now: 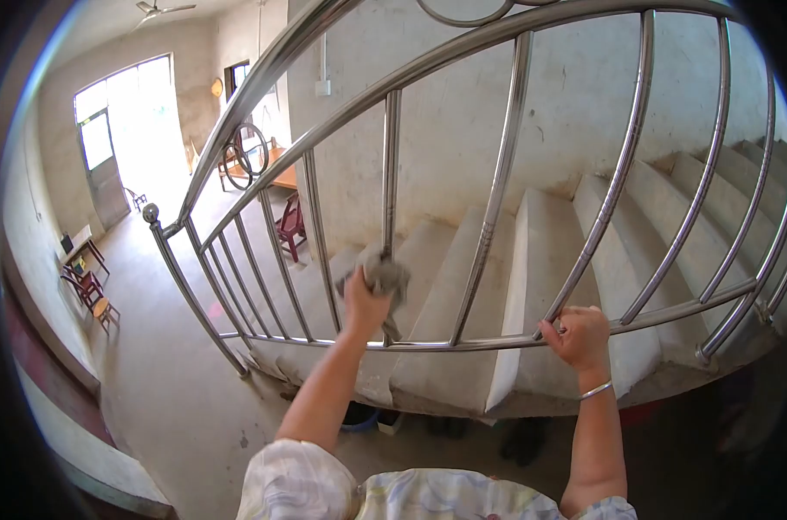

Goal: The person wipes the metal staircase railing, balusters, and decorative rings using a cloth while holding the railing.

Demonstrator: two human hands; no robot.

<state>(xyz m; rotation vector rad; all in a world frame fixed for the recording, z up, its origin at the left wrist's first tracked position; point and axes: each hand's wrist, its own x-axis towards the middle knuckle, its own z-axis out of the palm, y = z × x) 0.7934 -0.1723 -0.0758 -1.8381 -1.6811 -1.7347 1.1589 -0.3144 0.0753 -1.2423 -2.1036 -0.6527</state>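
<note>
My left hand (365, 303) is closed on a grey-green cloth (386, 282), which is wrapped against a vertical metal baluster (391, 173) a little above the bottom rail. Part of the cloth hangs down beside the bar. Farther right, my right hand (577, 336), with a silver bangle at the wrist, has its fingers curled round the railing where another baluster (603, 208) meets the bottom rail (497, 344).
Behind the railing, concrete stairs (549, 277) rise to the right along a wall. A curved handrail (463, 48) passes overhead. At the left are an end post (190, 295), a red chair (291, 227), a small stool (105, 309) and a bright doorway.
</note>
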